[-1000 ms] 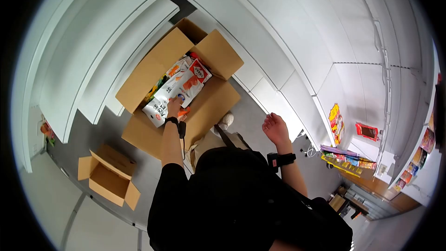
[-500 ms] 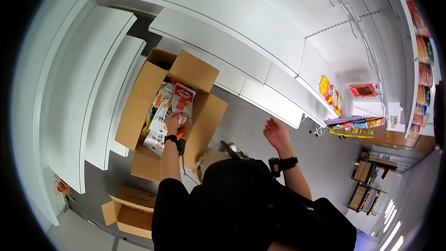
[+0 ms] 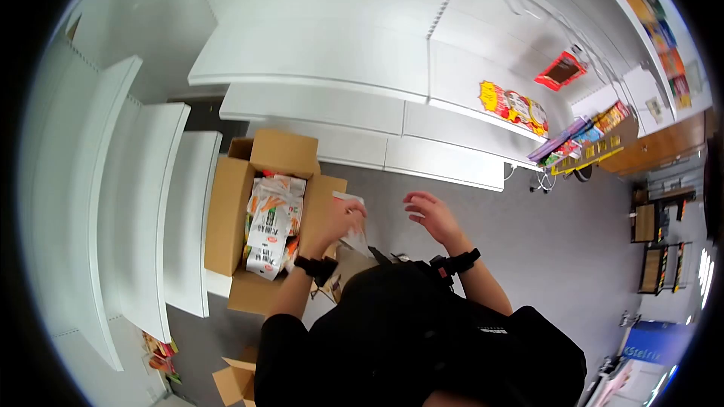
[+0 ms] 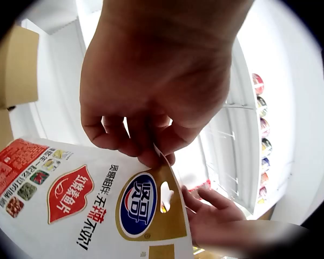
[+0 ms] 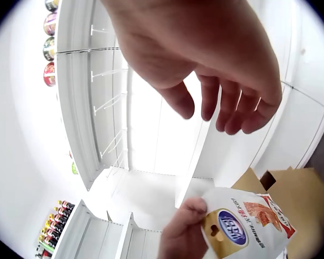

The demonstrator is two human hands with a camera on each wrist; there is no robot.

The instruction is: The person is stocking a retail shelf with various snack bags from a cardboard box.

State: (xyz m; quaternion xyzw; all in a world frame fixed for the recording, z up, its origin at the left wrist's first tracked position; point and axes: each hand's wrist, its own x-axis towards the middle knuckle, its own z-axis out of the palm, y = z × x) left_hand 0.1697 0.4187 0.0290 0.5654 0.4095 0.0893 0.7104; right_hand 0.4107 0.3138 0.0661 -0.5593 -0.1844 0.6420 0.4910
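Note:
My left hand (image 3: 341,224) pinches a white snack bag (image 3: 356,238) near its top edge. In the left wrist view the left hand (image 4: 156,81) holds that bag (image 4: 92,199) by the gold end with the hang hole, and its printed face shows. The right wrist view shows the bag (image 5: 254,224) hanging from the left hand (image 5: 184,232). Facing it, my right hand (image 3: 435,218) is empty, its fingers loosely bent and apart from the bag. An open carton (image 3: 228,215) at the left holds several more bags (image 3: 273,215).
White shelves (image 3: 309,53) run along the back and left. Bright snack packs (image 3: 513,108) stand on a shelf at the right, with a red pack (image 3: 562,70) hanging nearby. A smaller open carton (image 3: 235,380) sits on the grey floor (image 3: 483,218) at lower left.
My left hand has come out of the carton with a bag and moved right, close to my right hand. The head view has turned right, and the right hand's fingers now point more leftward.

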